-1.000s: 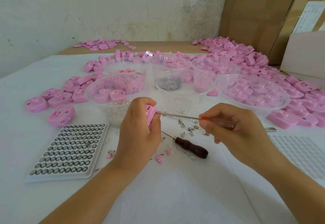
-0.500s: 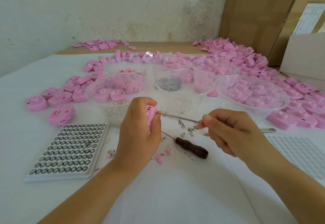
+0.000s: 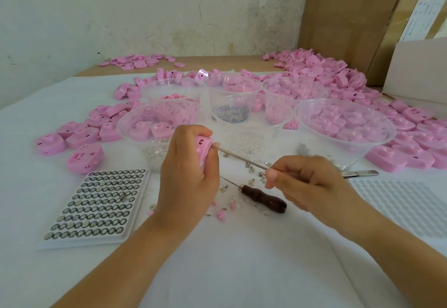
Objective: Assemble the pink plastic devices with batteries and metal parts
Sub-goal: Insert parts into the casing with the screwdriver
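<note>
Pink plastic device shell (image 3: 203,148) sits just left of the frame's centre, gripped in the person's left hand (image 3: 186,174), fingers curled round it. The right hand (image 3: 312,186), right of centre, pinches a thin metal rod (image 3: 242,156) whose tip touches the shell's face. Below the rod a dark wooden-handled awl (image 3: 263,197) lies on the white sheet (image 3: 242,259), among small loose metal clips (image 3: 251,170). A white tray of silver button batteries (image 3: 84,242) rests at lower left. Clear plastic bowls (image 3: 358,155) of pink parts stand behind the hands.
</note>
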The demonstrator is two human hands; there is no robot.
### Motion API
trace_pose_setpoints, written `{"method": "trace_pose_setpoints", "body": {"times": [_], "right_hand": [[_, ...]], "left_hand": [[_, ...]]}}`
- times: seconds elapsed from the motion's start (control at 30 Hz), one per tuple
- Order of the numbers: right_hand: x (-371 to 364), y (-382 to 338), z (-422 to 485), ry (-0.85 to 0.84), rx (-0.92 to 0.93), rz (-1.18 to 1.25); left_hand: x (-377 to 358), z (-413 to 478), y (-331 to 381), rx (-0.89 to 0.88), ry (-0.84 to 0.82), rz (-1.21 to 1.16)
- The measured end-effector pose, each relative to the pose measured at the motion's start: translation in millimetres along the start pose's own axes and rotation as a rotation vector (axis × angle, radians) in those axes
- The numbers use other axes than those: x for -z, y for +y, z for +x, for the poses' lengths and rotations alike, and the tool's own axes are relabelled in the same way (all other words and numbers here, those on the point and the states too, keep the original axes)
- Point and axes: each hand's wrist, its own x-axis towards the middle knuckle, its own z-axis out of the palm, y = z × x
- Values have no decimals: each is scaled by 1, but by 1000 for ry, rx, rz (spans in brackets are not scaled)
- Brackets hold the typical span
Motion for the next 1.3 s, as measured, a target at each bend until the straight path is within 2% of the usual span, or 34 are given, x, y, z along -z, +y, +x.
{"method": "trace_pose_setpoints", "body": {"times": [0.1, 0.13, 0.2, 0.27, 0.33, 0.37, 0.4, 0.43, 0.47, 0.53, 0.57, 0.6, 0.63, 0.67, 0.7, 0.77, 0.8, 0.83, 0.87, 0.93, 1.0, 1.07, 1.1, 1.13, 1.2, 1.23, 1.27, 1.3], "right_hand": [[3, -4, -1, -224, -357, 493], [5, -5, -1, -274, -436, 587], [6, -7, 0, -296, -468, 649], [2, -7, 1, -193, -285, 420], [-3, -4, -2, -45, 47, -91], [-5, -3, -4, -9, 153, -323], [-6, 0, -5, 4, 188, -431], [-5, 0, -6, -22, 161, -399], [-3, -1, -5, -71, 35, -187], [1, -6, -3, -229, -353, 451], [1, -10, -2, -292, -491, 676], [0, -12, -2, -333, -531, 783], [-2, -12, -2, -335, -527, 789], [-5, -11, -2, -298, -442, 643], [-9, -9, -3, -242, -300, 357], [-14, -1, -4, -83, 40, -383], [-16, 0, -4, -29, 131, -597], [-17, 2, -4, 3, 157, -644], [-16, 3, -4, 0, 128, -549], [-10, -1, -5, -107, -117, 50], [-5, -9, -4, -327, -410, 594], [-3, -14, -4, -399, -483, 700], [-5, -12, -4, -357, -431, 596], [-8, -10, -4, -265, -309, 343], [-17, -2, -6, -22, 21, -396], [-21, 1, -8, 88, 105, -638], [-24, 2, -9, 162, 126, -718], [-25, 2, -10, 173, 106, -699]], "left_hand": [[3, 3, 1, -45, 40, 0], [3, 3, 1, -65, 46, 0], [3, 3, 0, -76, 35, 0], [2, 3, -2, -44, -5, 11], [0, 1, -2, -4, -49, 19], [-1, 0, -3, 6, -66, 16], [-2, 0, -3, 8, -76, 11], [-2, 0, -2, 2, -78, 2], [-1, 0, -1, -12, -69, -11], [1, 1, 1, -66, -25, -47], [2, 2, 2, -93, 4, -60], [2, 3, 3, -109, 28, -64], [2, 3, 3, -110, 39, -57], [2, 3, 2, -102, 35, -40], [1, 2, 2, -93, 18, -17], [-1, -1, 3, -86, -31, 19], [-2, -2, 3, -84, -49, 12], [-2, -2, 4, -77, -58, -12], [-2, -2, 6, -65, -57, -49], [0, -1, 9, -50, -30, -130], [3, 0, 13, -49, 3, -199], [5, 2, 15, -22, 14, -250], [6, 3, 16, 0, 11, -271], [6, 3, 16, 27, 5, -287], [5, 2, 16, 66, -10, -283], [4, 2, 16, 71, -16, -272], [3, 0, 16, 78, -18, -268], [2, -1, 17, 89, -18, -270]]}}
